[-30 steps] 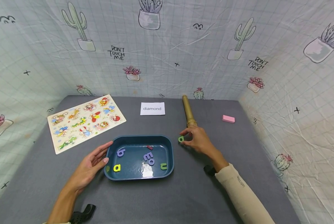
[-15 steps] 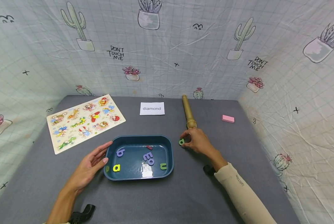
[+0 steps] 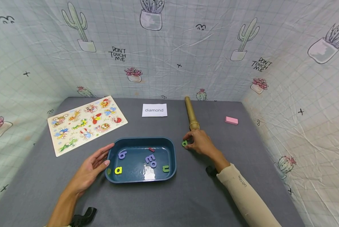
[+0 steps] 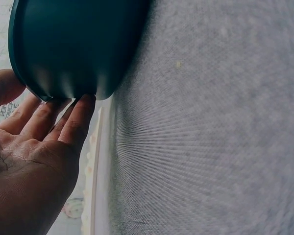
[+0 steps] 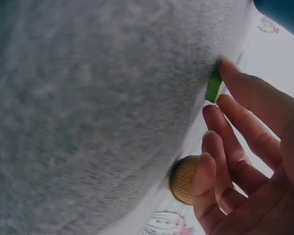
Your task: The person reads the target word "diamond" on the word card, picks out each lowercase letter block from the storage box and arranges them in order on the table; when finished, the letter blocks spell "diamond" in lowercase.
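At the left end of a dark blue tray (image 3: 141, 181), my left hand (image 3: 89, 171) touches the outer wall with fairly straight fingers (image 4: 78, 115), its thumb at the rim. My right hand (image 3: 200, 143) pinches a small green letter (image 3: 184, 143) between thumb and index finger, down at the grey tabletop right of the tray. The letter looks like an "a" or "d"; its edge shows green in the right wrist view. Inside the tray lie a yellow "a" (image 3: 118, 170), purple letters including an "m" (image 3: 150, 158), a green "n" (image 3: 165, 168) and a small dark red piece (image 3: 151, 149).
A card reading "diamond" (image 3: 154, 110) lies behind the tray. Back left is a board with insect pictures (image 3: 87, 124). A brown bamboo-like stick (image 3: 190, 110) lies just beyond my right hand, and a pink block (image 3: 231, 120) is farther right. Printed cloth surrounds the table.
The right hand has brought the green letter slightly nearer and lower beside the tray, then stayed almost still. The left hand and tray have not visibly moved.
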Available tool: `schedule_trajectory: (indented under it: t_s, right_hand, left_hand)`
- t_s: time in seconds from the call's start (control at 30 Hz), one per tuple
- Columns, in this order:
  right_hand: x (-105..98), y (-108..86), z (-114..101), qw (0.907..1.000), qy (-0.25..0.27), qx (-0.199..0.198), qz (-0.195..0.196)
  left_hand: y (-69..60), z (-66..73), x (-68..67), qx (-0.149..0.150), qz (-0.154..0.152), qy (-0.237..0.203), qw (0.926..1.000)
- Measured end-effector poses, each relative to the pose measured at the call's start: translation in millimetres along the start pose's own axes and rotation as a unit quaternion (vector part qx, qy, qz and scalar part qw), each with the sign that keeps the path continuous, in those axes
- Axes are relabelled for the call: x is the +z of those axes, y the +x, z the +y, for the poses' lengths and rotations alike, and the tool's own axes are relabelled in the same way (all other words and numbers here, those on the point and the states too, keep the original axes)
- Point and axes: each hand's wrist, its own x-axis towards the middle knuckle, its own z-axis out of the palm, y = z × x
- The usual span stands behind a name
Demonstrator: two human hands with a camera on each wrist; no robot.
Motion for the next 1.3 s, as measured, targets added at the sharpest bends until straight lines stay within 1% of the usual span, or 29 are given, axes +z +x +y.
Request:
schedule_trajectory:
  t_s: [0.13,0.23,0.37,0.5,0.7,0.9,1.17,1.3]
  right_hand:
    - [-3.0,-2.6,-5.6,0.9998,0.010,0.013,0.009]
    - [-6.1,-5.5,-15.2,0.9994,0.021,0.014,0.023]
    - [-9.5,-7.6,-31.0,0.9984,0.025,-0.014,0.048]
    - [-11.0,-8.3,-44.2,0.9963,0.023,-0.042,0.071]
    - [-13.2,-10.6,-62.9,0.9932,0.039,-0.066,0.087]
    - [-11.9,-10.4,-79.5,0.9925,0.049,-0.080,0.078]
    - [-2.2,-11.6,-99.0,0.9927,0.045,-0.102,0.048]
    - [3.7,-10.9,-107.3,0.9927,0.046,-0.106,0.034]
  left_hand:
    - [-0.1,-0.5,-0.4,0.010,-0.003,-0.004,0.9999]
    - [0.0,-1.4,-0.8,0.018,-0.003,-0.007,0.9998]
    - [0.0,-2.5,-0.8,0.021,-0.004,-0.006,0.9997]
    - [0.2,-2.6,-0.5,0.018,-0.005,-0.007,0.9998]
    - [0.5,-2.2,-0.7,0.010,-0.004,-0.003,0.9999]
    - [0.7,-0.7,-1.0,0.008,0.000,-0.001,1.0000]
    - [0.5,1.2,0.0,-0.003,0.001,0.005,1.0000]
    - [0.8,1.1,0.8,-0.007,0.003,0.007,0.9999]
